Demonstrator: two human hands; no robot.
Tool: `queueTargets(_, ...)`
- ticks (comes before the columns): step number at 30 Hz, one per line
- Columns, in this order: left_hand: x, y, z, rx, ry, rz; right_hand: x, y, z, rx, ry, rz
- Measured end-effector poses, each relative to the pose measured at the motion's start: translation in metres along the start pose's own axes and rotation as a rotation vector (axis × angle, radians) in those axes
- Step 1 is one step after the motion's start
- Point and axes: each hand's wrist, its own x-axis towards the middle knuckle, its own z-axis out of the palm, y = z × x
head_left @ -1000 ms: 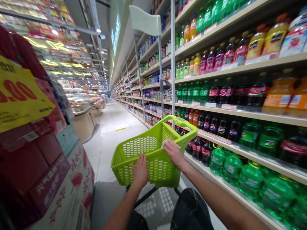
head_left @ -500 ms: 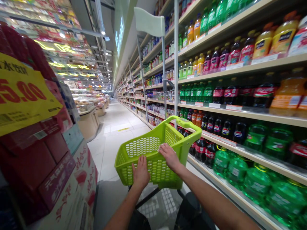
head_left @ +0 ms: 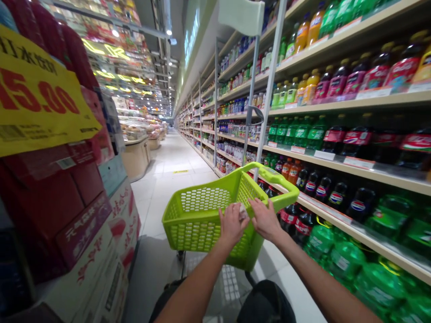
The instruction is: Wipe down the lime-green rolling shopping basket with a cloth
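A lime-green basket cart [head_left: 198,231] with perforated walls stands before me, its handle [head_left: 269,177] towards the shelves on the right. My left hand [head_left: 232,224] is at the cart's near rim, fingers bent round a small crumpled white tissue [head_left: 242,211]; whether it is paper or cloth is hard to make out. Just to its right, my right hand [head_left: 266,220] lies at the rim near the handle end, fingers apart and nothing visible in them. The part of the basket floor behind the near wall is hidden.
Shelves of soft drink bottles [head_left: 316,134] line the right side. Stacked drink cartons [head_left: 63,193] with a yellow price sign [head_left: 43,94] stand close on the left. A tiled aisle [head_left: 178,152] runs ahead past produce stands [head_left: 134,154]. My knees are below the cart.
The white tissue has passed from my right hand to my left. My left hand has moved right along the rim, and the right hand has shifted right towards the handle.
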Motion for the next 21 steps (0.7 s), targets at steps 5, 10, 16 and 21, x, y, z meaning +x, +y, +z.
queueTargets(5, 0.005, -0.017, 0.003, 0.162, 0.01, 0.15, -0.003, 0.006, 0.001, -0.02, 0.055, 0.013)
queueTargets(10, -0.004, -0.063, -0.018, 0.161, 0.006, 0.158, -0.009, 0.009, 0.006, -0.023, 0.09, -0.053)
queueTargets(16, -0.023, -0.075, -0.025, 0.087, -0.039, 0.132, -0.011, -0.004, 0.009, -0.035, 0.137, 0.0)
queueTargets(21, -0.012, -0.026, -0.004, 0.035, 0.031, 0.047, -0.013, -0.008, 0.013, -0.06, 0.17, -0.017)
